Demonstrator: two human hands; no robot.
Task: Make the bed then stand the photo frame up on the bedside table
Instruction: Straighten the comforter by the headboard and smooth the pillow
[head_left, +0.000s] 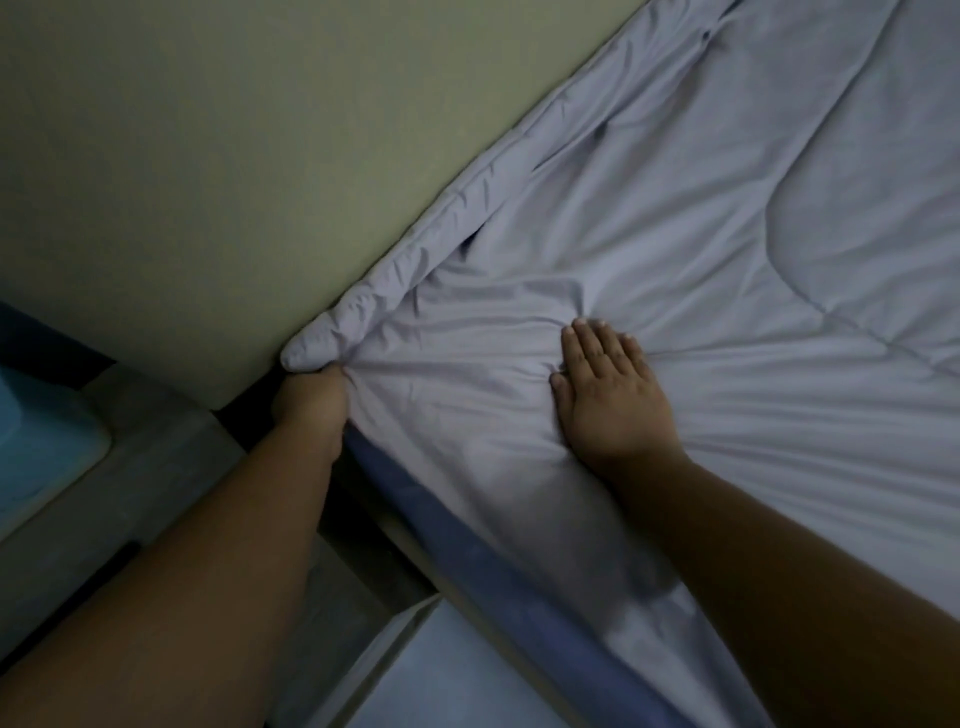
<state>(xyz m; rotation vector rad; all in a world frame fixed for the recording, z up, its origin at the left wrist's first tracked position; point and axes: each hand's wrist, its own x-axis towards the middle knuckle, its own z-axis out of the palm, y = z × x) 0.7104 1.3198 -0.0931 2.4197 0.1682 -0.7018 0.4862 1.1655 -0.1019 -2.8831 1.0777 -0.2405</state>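
So this is pretty much mid bed-making as far as I can tell. The pale lilac quilted comforter (675, 260) is spread over most of the bed and runs right up against the plain greenish-beige wall (234, 156) on the far left side, but it's far from smooth. There's a rolled, bunched edge along the wall and a fan of creases radiating out from the corner. On the near edge you can see a strip of darker blue sheet (441, 525) peeking out below the comforter, so that side isn't squared off yet either.

Left hand (311, 395) is clenched tight on the comforter's corner, right where the fabric meets the wall, fingers curled in so you can't really see them, just the knuckle side and a wad of cloth. Looks like it's tugging that corner toward the near left.

Right hand (608, 395) is flat and relaxed, fingers (597, 343) together and stretched out, palm pressing down on the comforter a bit to the right of the corner. Not gripping anything, just pinning or smoothing.

No photo frame anywhere in view. There's some pale furniture at the near left, could be the bedside table, can't say for sure. So my guess is that the frame part is all still to do, plus flattening those wrinkles.
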